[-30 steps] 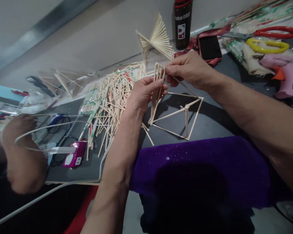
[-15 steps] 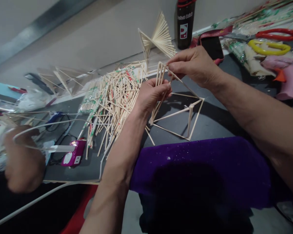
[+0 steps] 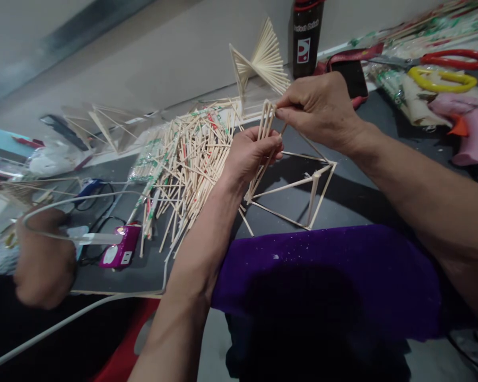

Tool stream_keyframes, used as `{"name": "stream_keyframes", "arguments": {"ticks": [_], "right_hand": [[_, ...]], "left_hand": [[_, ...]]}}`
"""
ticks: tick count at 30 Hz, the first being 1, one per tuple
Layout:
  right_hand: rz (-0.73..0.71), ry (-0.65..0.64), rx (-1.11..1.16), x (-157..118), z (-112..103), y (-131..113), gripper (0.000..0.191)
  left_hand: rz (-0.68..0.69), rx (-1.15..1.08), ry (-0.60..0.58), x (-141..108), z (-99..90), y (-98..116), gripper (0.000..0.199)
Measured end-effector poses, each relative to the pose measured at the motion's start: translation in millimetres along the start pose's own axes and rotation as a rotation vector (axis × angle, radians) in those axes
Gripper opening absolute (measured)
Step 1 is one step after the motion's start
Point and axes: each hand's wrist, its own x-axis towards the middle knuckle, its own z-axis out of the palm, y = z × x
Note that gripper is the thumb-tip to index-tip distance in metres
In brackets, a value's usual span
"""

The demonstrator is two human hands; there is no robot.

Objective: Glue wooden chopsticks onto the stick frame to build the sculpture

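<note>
My left hand (image 3: 251, 154) is closed around several thin wooden sticks of a stick frame (image 3: 292, 185), which rests on the dark tabletop and rises between my hands. Just above and to the right, my right hand (image 3: 316, 109) pinches near the upper stick ends; a stick slants down from its fingers, and exactly what the fingertips grip is partly hidden. The frame's lower sticks form a flat outline with a short upright corner at the right. Beside my left hand lies a heap of loose sticks (image 3: 199, 170).
A fanned stick model (image 3: 264, 58) stands by the wall near a dark bottle (image 3: 305, 42). Scissors (image 3: 441, 79) and a pink glue gun (image 3: 475, 127) lie at the right. At the left are a magenta power strip (image 3: 121, 246), a white cable and another person's arm (image 3: 45, 260).
My right hand has turned slightly, its knuckles higher, with the fingers still at the stick tops. My left hand keeps its grip. The view has shifted slightly.
</note>
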Motion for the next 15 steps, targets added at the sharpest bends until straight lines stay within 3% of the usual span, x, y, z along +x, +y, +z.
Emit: {"name": "stream_keyframes", "arguments": {"ticks": [3,5,10,15], "right_hand": [[-0.026,0.021,-0.014,-0.1,0.4,0.8,0.013],[0.000,0.031,0.138,-0.3,0.5,2.6,0.015],[0.225,-0.065,0.721,0.3,1.8,8.6,0.017],[0.470,-0.044,0.795,0.3,8.1,18.4,0.013]], "left_hand": [[0.016,-0.016,-0.004,-0.1,0.1,-0.5,0.020],[0.025,-0.026,-0.005,-0.2,0.0,-1.3,0.020],[0.024,-0.014,0.023,0.0,0.2,-2.4,0.021],[0.016,-0.013,0.028,0.1,0.8,-0.6,0.020]]}}
